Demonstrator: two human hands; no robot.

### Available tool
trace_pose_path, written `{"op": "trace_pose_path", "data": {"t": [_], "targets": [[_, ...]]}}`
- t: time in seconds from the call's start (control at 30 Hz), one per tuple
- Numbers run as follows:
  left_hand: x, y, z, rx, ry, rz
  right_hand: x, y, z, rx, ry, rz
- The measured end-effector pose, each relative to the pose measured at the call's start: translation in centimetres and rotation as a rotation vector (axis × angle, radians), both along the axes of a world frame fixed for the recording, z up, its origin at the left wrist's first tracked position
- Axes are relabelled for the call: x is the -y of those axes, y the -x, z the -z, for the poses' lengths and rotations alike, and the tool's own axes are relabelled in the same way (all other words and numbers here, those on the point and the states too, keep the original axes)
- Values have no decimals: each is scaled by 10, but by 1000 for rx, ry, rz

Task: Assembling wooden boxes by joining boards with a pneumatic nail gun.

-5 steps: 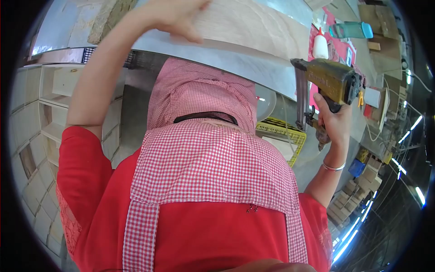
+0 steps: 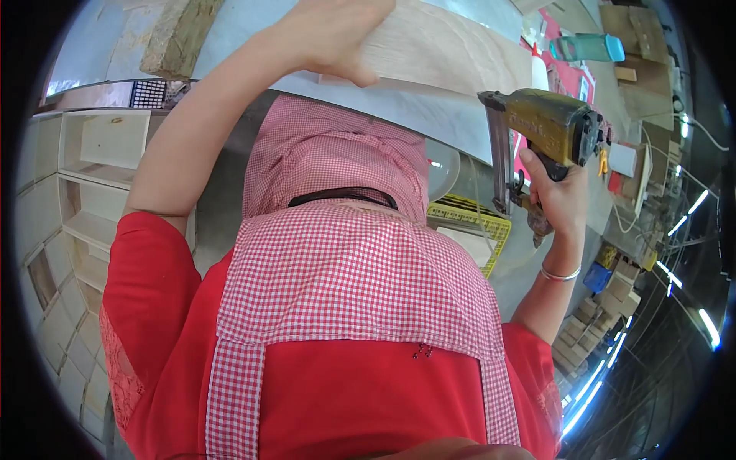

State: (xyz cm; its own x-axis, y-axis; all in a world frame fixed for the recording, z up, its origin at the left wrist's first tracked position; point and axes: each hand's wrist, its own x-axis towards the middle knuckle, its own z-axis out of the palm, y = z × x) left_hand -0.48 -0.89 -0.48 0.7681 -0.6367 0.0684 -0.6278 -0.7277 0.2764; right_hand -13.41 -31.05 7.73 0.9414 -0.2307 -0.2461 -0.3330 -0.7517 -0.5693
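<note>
My right hand (image 2: 558, 195) is wrapped around the black grip of a worn yellow-brown nail gun (image 2: 543, 126), with the thumb up against the handle. The gun's dark nose and magazine stand just off the near right part of the bench. My left hand (image 2: 337, 34) lies over the left part of a pale plywood board (image 2: 452, 50). Its thumb is stretched away from the fingers toward the board's near edge. The fingertips run out at the top of the picture. Under the board is a bluish-white bench top (image 2: 441, 115).
A rough wood block (image 2: 180, 38) lies on the bench at left. White open cabinets (image 2: 103, 146) stand below it. To the right are a red-tipped white glue bottle (image 2: 539, 70), a teal bottle (image 2: 586, 47) and cardboard (image 2: 644, 84). A yellow crate (image 2: 498, 230) sits below the bench.
My left hand has moved to the right along the board. The nail gun has shifted slightly left in the picture, still in my right hand, and now partly covers the glue bottle.
</note>
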Motion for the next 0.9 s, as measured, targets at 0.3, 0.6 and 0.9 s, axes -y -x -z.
{"op": "trace_pose_path", "data": {"t": [0.3,0.6,0.9], "targets": [[9,2,-13,17,8,2,0,-4,-3,-1,-29,-39],[10,0,-9,69,80,20,-2,4,1,-27,-138,71],[-19,-7,41,433,561,234,-10,1,-2,23,-44,14]]}}
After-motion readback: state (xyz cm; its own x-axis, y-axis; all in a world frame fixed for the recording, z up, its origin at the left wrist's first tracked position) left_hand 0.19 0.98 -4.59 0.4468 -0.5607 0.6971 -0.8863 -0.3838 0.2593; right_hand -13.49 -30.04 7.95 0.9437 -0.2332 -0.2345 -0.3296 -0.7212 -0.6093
